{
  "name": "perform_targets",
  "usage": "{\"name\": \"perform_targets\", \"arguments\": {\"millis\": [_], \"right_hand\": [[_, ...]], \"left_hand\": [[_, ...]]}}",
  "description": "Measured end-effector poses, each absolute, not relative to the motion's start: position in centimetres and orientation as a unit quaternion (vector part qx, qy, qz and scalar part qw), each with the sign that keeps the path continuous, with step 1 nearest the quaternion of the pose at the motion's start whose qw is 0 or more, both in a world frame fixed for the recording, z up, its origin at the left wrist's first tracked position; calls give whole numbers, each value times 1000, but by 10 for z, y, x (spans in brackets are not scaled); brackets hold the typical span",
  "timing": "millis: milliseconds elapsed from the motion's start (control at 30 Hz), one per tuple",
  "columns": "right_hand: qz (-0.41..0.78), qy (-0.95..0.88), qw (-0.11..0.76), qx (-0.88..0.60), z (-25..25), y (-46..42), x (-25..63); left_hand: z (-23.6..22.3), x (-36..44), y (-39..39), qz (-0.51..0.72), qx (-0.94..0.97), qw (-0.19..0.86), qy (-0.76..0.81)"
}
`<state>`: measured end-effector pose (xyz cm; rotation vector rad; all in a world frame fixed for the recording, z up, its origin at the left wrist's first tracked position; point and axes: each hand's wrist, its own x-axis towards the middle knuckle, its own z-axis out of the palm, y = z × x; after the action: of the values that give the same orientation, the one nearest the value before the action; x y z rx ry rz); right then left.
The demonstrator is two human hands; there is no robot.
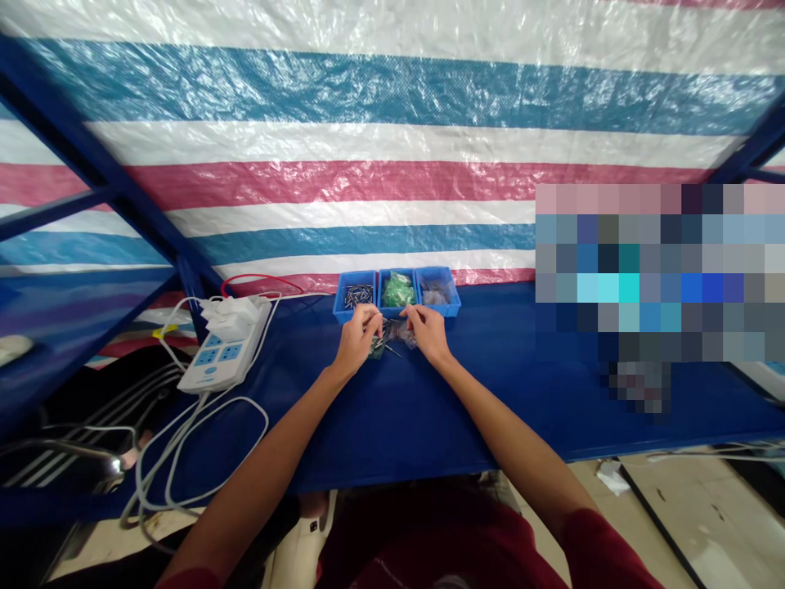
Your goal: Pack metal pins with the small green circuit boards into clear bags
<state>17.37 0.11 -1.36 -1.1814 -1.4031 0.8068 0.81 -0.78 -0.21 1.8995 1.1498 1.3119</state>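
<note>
Slim, silvery metal pieces (393, 352) lie loose on the dark-blue bench (417, 425), beside a small green plastic packet (376, 349) and crumpled translucent packets (403, 332), all directly between the person's bare hands. The left hand (354, 339) bends inward with thumb and forefinger drawn together over the left edge of this little heap; the right hand (429, 333) mirrors it at the other edge. Fingers hide the tips and everything is small, so I cannot tell whether either hand grips anything. Just beyond stand three blue plastic bins in a row: the left bin (343, 314) has more metal pieces, the middle bin (396, 311) green packets, the right bin (452, 309) translucent ones. That arrangement probably separates the kinds and puts each within short reach, while the pinched fingers seem suited to such tiny parts.
</note>
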Motion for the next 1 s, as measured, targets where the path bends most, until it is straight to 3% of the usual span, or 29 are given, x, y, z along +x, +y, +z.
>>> {"name": "perform_targets", "arguments": {"millis": [433,500,600,667,767,900,1000], "right_hand": [[298,-612,510,-525,2,3,187],[330,-682,429,-492,13,-4,190],[378,-834,228,-331,23,-35,179],[280,-913,155,-253,18,-63,164],[157,-953,79,-246,0,-94,146],[124,-932,66,-335,-10,-83,147],[148,-874,142,-440,3,-53,158]], "left_hand": [[-5,2,0,482,755,99,433],[-5,0,1,483,760,79,427],[-2,-2,2,503,748,53,430],[0,-4,2,516,735,46,438],[2,-6,3,528,720,45,449],[3,-6,3,528,717,55,452],[2,-4,1,526,721,62,447]]}}
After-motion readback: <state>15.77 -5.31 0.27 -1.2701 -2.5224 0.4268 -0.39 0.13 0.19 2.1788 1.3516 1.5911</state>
